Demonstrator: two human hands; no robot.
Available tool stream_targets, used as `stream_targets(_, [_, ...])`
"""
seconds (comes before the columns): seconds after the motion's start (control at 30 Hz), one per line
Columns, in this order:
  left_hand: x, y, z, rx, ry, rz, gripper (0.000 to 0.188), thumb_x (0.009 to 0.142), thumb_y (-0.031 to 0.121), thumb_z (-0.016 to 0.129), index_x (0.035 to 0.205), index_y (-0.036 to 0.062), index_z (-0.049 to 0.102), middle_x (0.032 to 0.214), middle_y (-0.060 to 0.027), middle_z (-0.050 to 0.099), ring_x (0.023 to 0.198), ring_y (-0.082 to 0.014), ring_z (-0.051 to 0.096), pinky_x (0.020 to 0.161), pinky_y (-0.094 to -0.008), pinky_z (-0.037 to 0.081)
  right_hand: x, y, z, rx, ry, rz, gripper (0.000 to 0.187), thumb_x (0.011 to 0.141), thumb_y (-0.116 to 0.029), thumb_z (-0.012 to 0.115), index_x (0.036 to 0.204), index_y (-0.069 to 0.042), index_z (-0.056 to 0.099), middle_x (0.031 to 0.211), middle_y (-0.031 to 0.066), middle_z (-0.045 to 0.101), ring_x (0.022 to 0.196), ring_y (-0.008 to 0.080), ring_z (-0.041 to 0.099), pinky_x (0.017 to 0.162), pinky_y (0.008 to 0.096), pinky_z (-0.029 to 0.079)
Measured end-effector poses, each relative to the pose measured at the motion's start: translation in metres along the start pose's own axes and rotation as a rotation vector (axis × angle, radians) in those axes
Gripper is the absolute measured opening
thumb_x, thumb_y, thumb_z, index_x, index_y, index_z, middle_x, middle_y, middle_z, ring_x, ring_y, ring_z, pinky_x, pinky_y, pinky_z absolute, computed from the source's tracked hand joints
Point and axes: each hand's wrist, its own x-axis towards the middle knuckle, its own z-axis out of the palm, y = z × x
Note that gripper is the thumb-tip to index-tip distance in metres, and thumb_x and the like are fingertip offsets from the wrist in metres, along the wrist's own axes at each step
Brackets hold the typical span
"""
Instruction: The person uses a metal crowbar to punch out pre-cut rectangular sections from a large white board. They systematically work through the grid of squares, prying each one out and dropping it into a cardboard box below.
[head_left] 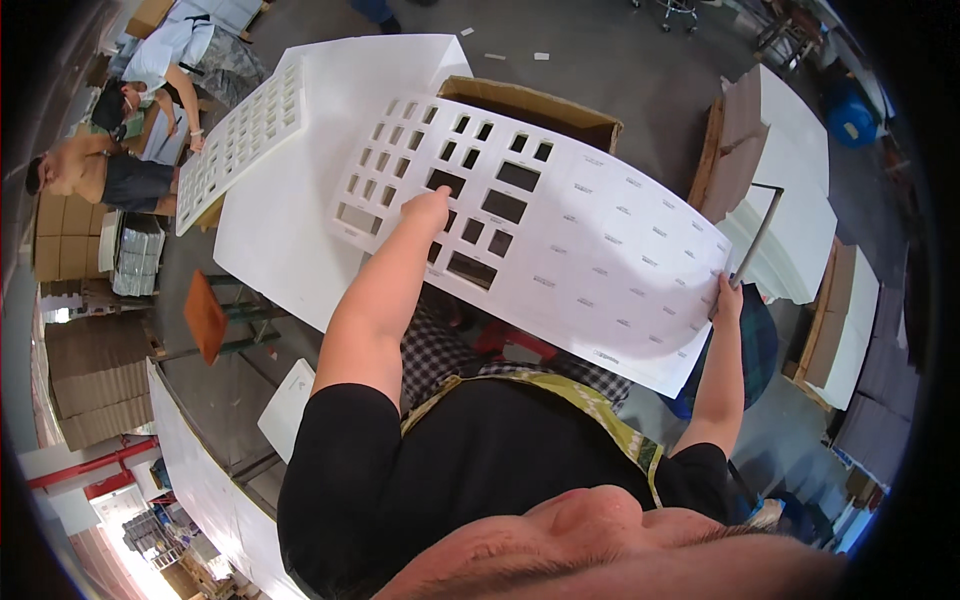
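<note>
A large white printed board (600, 260) slants across in front of me. Rectangular windows are cut through its left and middle parts; small printed marks cover the uncut right part. My left hand (428, 208) is closed at the lower rim of one dark window, a fingertip reaching its edge; what the fingers hold, if anything, is hidden. By the board's right edge my right hand (727, 298) is closed round the lower end of a thin grey L-shaped metal bar (760, 235), which sticks up past the edge. Whether that hand also grips the board I cannot tell.
Beneath lies a larger white sheet (290, 230), with an open cardboard box (530, 105) behind the board. Another windowed board (245, 145) is at far left, where a co-worker's hand (196, 140) touches it. White sheet stacks (790, 180) stand right; an orange stool (205, 318) stands left.
</note>
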Motion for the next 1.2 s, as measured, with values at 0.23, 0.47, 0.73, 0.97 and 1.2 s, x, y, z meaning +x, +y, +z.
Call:
stream_targets(0.23, [-0.040,0.012,-0.035,0.120,0.044,0.136,0.035,0.094,0.023,0.035,0.122,0.0180,0.055,0.115,-0.0153,0.063,0.106,-0.0344,0.060,0.090,-0.0460,0.044,-0.039,-0.061,-0.008,-0.029,0.099,-0.149,0.024,0.084,-0.018,0.070,0.080,-0.009,0.048,0.068,-0.0028,0.044,0.060,0.0095,0.042,0.056,0.0258,0.038])
stream_targets(0.47, [-0.095,0.005,-0.066,0.143,0.126,0.153,0.036,0.085,0.009,0.046,0.117,0.0182,0.058,0.111,-0.0126,0.065,0.105,-0.0312,0.061,0.083,-0.0454,0.049,-0.037,-0.115,0.013,-0.113,0.030,-0.289,0.023,0.082,-0.017,0.070,0.091,-0.003,0.054,0.075,0.0016,0.054,0.067,0.0122,0.050,0.061,0.0289,0.044])
stream_targets(0.73, [-0.191,-0.074,-0.085,0.017,0.162,-0.104,0.034,0.079,0.017,0.054,0.113,0.0161,0.060,0.105,-0.0117,0.066,0.100,-0.0314,0.062,0.081,-0.0452,0.049,-0.027,-0.176,0.134,-0.241,-0.115,-0.539,0.023,0.081,-0.020,0.070,0.089,-0.003,0.057,0.077,0.0016,0.058,0.070,0.0127,0.052,0.064,0.0307,0.044])
stream_targets(0.97, [-0.203,-0.116,-0.042,-0.206,0.177,-0.332,0.036,0.079,0.020,0.056,0.114,0.0165,0.061,0.106,-0.0128,0.066,0.100,-0.0326,0.062,0.082,-0.0449,0.049,-0.027,-0.262,0.297,-0.281,-0.454,-0.611,0.027,0.078,-0.020,0.071,0.094,-0.002,0.060,0.079,0.0048,0.061,0.071,0.0142,0.055,0.065,0.0309,0.045])
stream_targets(1.2, [-0.163,-0.121,0.035,-0.223,0.094,-0.374,0.034,0.080,0.023,0.059,0.113,0.0160,0.058,0.101,-0.0136,0.067,0.098,-0.0340,0.062,0.080,-0.0473,0.049,0.057,-0.205,0.376,-0.607,-0.478,-0.558,0.029,0.078,-0.020,0.071,0.098,-0.002,0.060,0.082,0.0063,0.062,0.074,0.0172,0.057,0.067,0.0335,0.047])
